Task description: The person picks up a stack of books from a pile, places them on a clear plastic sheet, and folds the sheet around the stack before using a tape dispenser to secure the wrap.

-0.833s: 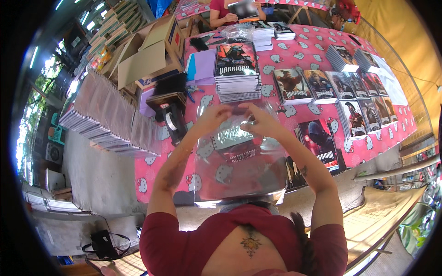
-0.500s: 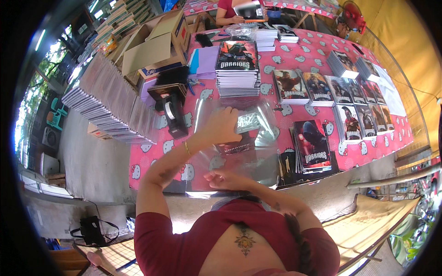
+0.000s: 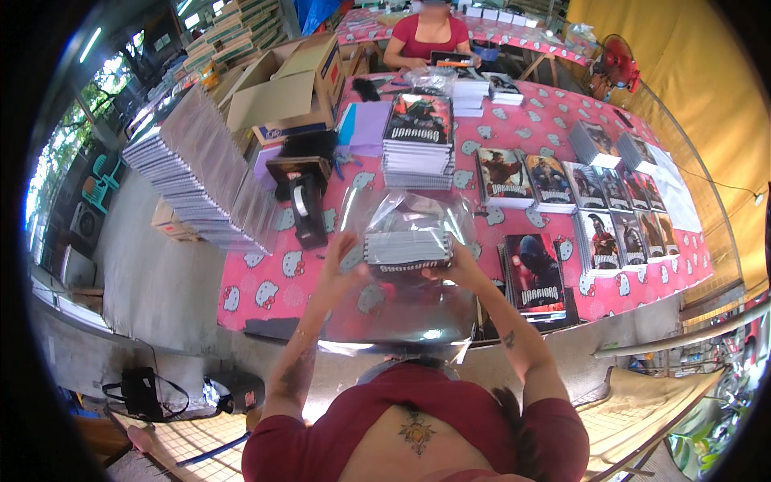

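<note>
In front of me a short stack of spiral notebooks (image 3: 407,247) sits at the middle of a clear plastic sheet or bag (image 3: 401,309), with glossy film over its far part. My right hand (image 3: 459,269) grips the stack's near right corner, fingers at its front edge and side. Just left of the stack, my left hand (image 3: 341,265) is slightly blurred, its fingers spread and apart from the notebooks. Beyond the plastic stands a taller notebook pile (image 3: 418,149) with a dark illustrated cover on top. A black tape dispenser (image 3: 307,213) stands to the left.
Left of it rises a long row of stacked notebooks (image 3: 197,177); behind is an open cardboard box (image 3: 293,96). Several notebook piles (image 3: 598,241) cover the right side, with a hooded-figure notebook (image 3: 534,273) nearer me. Across the pink patterned table (image 3: 265,281) sits another person (image 3: 430,36).
My left hand has drawn back from the far plastic to the stack's left side. The right hand has moved up to the stack's right corner. The stack now stands upright in view; my view has shifted.
</note>
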The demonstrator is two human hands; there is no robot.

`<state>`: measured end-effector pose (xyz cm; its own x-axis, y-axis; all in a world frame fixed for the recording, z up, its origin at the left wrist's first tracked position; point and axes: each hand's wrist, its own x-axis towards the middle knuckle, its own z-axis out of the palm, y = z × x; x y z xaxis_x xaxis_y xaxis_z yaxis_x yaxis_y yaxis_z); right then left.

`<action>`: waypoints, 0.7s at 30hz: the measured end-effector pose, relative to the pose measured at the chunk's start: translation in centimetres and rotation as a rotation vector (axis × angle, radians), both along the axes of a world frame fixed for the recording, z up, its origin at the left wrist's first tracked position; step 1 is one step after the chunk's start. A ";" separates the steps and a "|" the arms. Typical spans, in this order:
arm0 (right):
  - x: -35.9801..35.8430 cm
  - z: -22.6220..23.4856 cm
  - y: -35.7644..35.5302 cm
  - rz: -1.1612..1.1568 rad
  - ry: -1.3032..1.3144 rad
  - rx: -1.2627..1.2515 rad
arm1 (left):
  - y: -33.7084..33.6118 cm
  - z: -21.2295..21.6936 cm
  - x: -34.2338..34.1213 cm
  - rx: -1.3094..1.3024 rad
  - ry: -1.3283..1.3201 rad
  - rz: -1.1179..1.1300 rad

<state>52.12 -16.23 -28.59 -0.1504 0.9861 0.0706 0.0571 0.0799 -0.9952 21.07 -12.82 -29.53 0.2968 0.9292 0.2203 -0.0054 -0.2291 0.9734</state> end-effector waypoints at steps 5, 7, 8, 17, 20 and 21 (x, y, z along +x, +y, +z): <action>-0.1 1.9 1.5 -0.016 0.046 0.041 | 0.4 7.1 4.4 0.083 0.314 0.072; 1.4 4.6 3.2 -0.011 -0.109 0.062 | 0.2 8.3 4.2 0.099 0.096 0.061; 0.7 6.5 2.7 -0.089 -0.059 0.135 | 0.6 8.6 3.9 0.114 -0.015 0.057; -7.4 14.1 0.4 -0.027 -0.793 0.749 | 12.3 -4.9 -12.6 -0.464 0.129 0.506; -8.3 14.4 1.5 0.045 -0.910 0.649 | 12.6 -6.7 -10.9 -0.207 -0.096 0.562; -8.4 14.6 1.6 0.082 -0.958 0.586 | 11.6 -7.6 -10.8 -0.292 -0.160 0.525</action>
<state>43.68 -14.64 -13.95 -0.4545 0.8232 0.3402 0.7505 0.5596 -0.3516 10.26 -1.26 -37.11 -0.2314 0.9709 -0.0614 -0.1152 0.0354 0.9927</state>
